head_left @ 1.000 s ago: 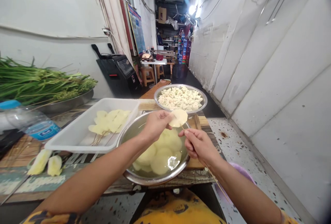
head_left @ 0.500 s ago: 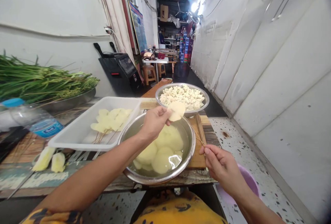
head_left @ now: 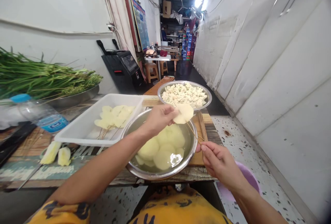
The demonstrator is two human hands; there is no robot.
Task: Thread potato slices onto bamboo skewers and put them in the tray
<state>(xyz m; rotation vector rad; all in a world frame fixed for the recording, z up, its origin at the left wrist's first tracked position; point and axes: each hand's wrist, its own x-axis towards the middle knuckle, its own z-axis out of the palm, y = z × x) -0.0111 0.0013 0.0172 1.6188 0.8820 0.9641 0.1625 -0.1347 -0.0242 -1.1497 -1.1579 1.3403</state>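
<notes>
Above the metal bowl point(head_left: 194, 153), my left hand point(head_left: 162, 118) pinches a thin, pale potato slice point(head_left: 184, 113) by its left edge. My right hand point(head_left: 218, 160) is closed on thin wooden skewers point(head_left: 192, 130) to the right of the bowl. One skewer points up and left, its tip at the lower edge of the slice; whether it has pierced the slice I cannot tell. More potato slices point(head_left: 152, 150) lie in water in the bowl. At the left, a white plastic tray point(head_left: 77, 127) holds skewered slices point(head_left: 115, 115).
Behind the bowl stands a basin point(head_left: 210, 101) of cauliflower pieces point(head_left: 184, 94). Loose skewers point(head_left: 203, 126) lie on a wooden board. Left are a water bottle point(head_left: 51, 122), green stalks point(head_left: 46, 79), two pale vegetable pieces point(head_left: 64, 156) and a knife point(head_left: 29, 176). A purple tub point(head_left: 248, 179) is on the floor.
The skewer in my right hand has swung up to the slice's lower edge. My left hand has shifted slightly right with the slice. The view has turned slightly left.
</notes>
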